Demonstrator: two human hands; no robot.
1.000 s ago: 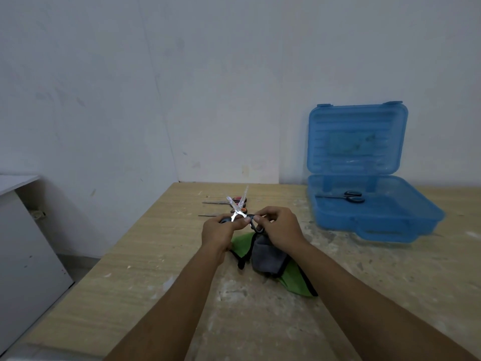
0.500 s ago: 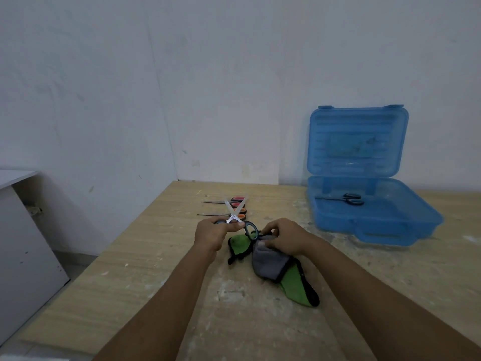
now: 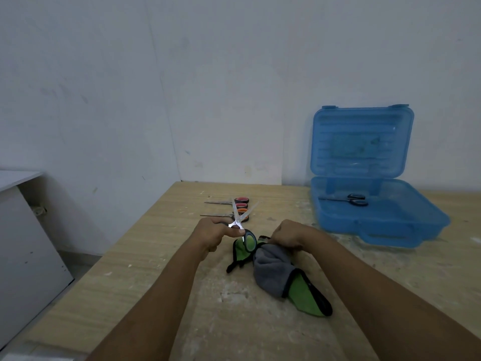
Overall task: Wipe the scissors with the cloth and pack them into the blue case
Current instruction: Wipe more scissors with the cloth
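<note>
The left hand (image 3: 213, 234) holds the open scissors (image 3: 237, 222), blades spread toward twelve o'clock. At its three o'clock, the right hand (image 3: 289, 237) grips the green-and-grey cloth (image 3: 276, 267) on the wooden table (image 3: 156, 256). The open blue case (image 3: 385, 230) at two o'clock contains black-handled scissors (image 3: 348, 199). A red-handled pair (image 3: 240, 200) and an orange-handled pair (image 3: 242, 211) lie at twelve.

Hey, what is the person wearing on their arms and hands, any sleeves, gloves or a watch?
Nothing visible. The left hand and right hand are ungloved; the left forearm and right forearm show no sleeve, watch or bracelet. Rings cannot be judged.
</note>
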